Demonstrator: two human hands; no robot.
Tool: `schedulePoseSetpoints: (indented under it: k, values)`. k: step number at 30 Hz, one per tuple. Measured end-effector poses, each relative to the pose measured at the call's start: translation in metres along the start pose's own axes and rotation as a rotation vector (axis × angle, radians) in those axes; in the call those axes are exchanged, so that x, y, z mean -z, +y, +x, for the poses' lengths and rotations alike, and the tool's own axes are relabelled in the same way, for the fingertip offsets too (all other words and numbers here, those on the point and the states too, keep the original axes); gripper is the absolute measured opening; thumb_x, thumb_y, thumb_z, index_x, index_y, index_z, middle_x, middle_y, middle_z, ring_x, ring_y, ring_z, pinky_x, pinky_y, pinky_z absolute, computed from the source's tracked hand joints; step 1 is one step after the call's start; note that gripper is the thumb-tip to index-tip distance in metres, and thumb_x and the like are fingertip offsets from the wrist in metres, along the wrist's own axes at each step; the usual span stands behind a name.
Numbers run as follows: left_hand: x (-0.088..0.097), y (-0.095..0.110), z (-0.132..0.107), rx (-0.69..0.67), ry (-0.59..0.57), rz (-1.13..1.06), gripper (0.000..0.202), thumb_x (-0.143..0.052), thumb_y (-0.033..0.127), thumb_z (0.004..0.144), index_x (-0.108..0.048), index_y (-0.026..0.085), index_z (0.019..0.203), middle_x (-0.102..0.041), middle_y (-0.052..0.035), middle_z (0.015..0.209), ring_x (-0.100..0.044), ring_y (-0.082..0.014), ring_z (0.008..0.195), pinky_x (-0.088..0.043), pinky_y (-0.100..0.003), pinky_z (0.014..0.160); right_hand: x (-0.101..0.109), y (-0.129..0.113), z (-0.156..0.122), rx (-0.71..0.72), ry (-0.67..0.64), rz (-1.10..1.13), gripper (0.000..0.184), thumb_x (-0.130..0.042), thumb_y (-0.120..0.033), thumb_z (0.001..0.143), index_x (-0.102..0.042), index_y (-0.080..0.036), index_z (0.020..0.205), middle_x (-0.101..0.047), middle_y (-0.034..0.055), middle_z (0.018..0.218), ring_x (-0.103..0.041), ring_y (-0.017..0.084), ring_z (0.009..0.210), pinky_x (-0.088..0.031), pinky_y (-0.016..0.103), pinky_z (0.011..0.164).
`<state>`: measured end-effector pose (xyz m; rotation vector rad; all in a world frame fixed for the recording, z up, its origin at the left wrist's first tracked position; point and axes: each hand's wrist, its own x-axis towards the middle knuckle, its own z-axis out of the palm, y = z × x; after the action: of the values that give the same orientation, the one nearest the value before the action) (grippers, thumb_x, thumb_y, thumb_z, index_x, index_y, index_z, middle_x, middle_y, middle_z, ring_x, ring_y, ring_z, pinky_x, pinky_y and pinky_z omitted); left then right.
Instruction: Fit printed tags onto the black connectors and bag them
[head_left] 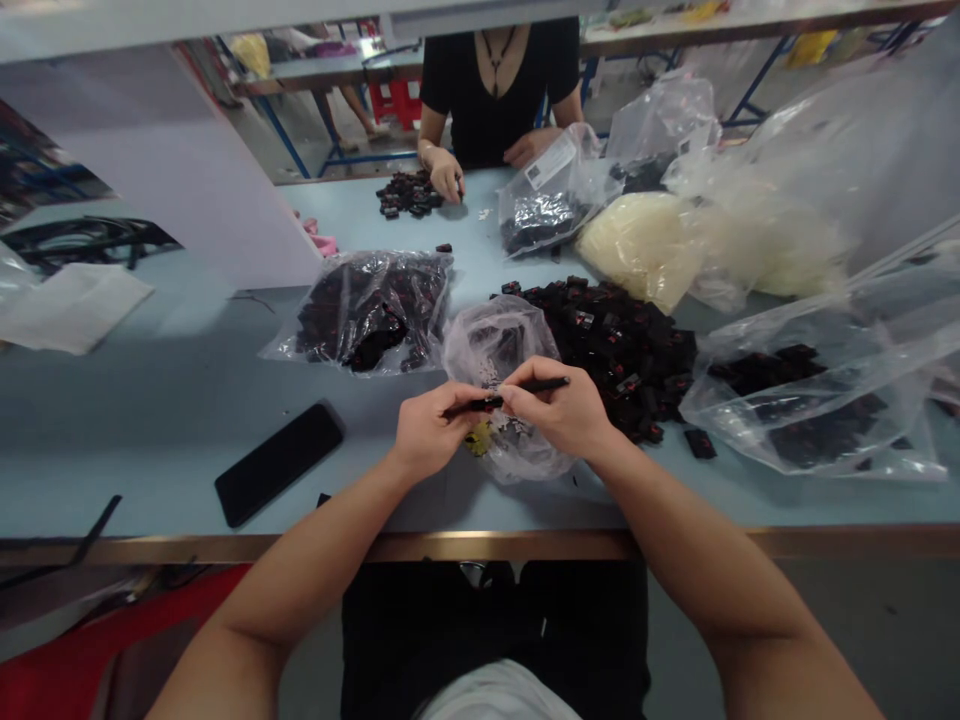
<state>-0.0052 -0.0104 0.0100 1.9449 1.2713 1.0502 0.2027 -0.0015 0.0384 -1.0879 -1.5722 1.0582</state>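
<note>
My left hand (429,430) is closed on a small black part (480,404), probably one of the kind heaped nearby. A slim black pen-like tool (546,384) lies in my closed right hand (566,410), whose fingertips meet the black part. Both hands are over an opened clear plastic bag (501,325) that holds small silvery pieces and a yellow piece (478,438). Just behind my right hand rises a big pile of black parts (622,350). My fingers hide most of the held part.
A filled clear bag (367,310) sits left, with a black phone (279,464) closer to me. On the right lie another bag of black parts (817,400) and bags of pale yellow pieces (645,245). Across the table, a person's hand (448,178) touches a smaller black pile (405,194).
</note>
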Motion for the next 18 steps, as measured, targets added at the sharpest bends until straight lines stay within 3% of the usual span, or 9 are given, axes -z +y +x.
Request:
schedulePoseSetpoints:
  k: [18]
  values:
    - [0.0006,0.0019,-0.0013,-0.015,-0.003,0.098,0.022,-0.076,0.017,0.087,-0.083,0.03,0.103,-0.086,0.0039,0.096,-0.081,-0.0171,0.082,-0.065,-0.027,0.079,0.0008,0.0034,0.0012,0.084,-0.026,-0.09,0.014,-0.067,-0.03,0.085,-0.072,-0.02,0.075,-0.07,0.0003,0.067,-0.058,0.014,0.061,-0.045,0.027,0.059]
